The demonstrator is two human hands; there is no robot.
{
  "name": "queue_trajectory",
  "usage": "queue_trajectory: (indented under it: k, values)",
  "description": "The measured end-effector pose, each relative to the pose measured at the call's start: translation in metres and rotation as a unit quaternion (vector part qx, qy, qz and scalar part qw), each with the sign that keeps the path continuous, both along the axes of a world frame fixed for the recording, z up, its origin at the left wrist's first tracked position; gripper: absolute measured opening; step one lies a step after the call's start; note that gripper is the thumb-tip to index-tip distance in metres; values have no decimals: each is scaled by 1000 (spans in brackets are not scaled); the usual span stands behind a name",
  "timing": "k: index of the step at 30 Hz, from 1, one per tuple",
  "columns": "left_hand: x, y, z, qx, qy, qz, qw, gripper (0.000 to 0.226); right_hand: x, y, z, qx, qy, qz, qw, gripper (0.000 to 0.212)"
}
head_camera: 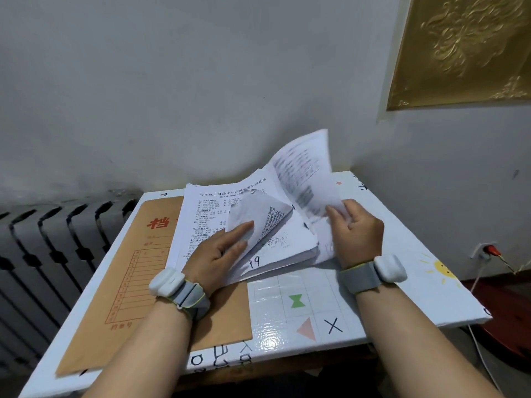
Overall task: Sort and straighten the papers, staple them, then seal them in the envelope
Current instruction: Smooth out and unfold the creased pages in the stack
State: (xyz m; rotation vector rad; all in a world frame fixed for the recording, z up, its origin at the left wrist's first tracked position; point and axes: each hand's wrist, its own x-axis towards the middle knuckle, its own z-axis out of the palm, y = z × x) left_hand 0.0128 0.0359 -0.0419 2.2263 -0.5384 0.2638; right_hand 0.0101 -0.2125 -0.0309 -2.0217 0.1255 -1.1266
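The white bench (402, 282) carries a brown envelope (138, 271) lying flat at 9 o'clock. The papers (201, 214) form a loose, uneven stack at the bench's middle, and their left edge overlaps the envelope. One sheet (304, 173) stands lifted and curved at 1 o'clock of the stack. The right hand (356, 234), at 3 o'clock, pinches the sheet's lower edge with curled fingers and thumb. The left hand (218, 254), at 7 o'clock, keeps its fingers straight, pressing down a folded-over page.
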Motion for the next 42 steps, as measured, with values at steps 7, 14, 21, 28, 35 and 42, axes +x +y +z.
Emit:
queue_trajectory:
  k: [7, 14, 21, 28, 35, 42]
  values:
    - [-6, -3, 3, 73, -43, -11, 996, 69, 0, -11, 20, 295, -114, -109, 942, 29]
    - [-10, -8, -2, 79, -26, 58, 995, 100, 19, 4, 22, 366, -64, -12, 928, 23]
    - [-13, -17, 14, 203, -21, 185, 961, 35, 16, 18, 11, 402, -32, 42, 914, 11]
    - [-25, 18, 37, -291, 59, 378, 877, 38, 21, 18, 31, 245, 99, 64, 962, 16]
    - [-39, 12, 63, -203, -56, 382, 900, 45, 25, 60, 23, 121, 330, 174, 920, 29]
    - [-8, -8, 26, 155, -60, 96, 981, 62, 26, 69, 17, 2, 387, 98, 917, 21]
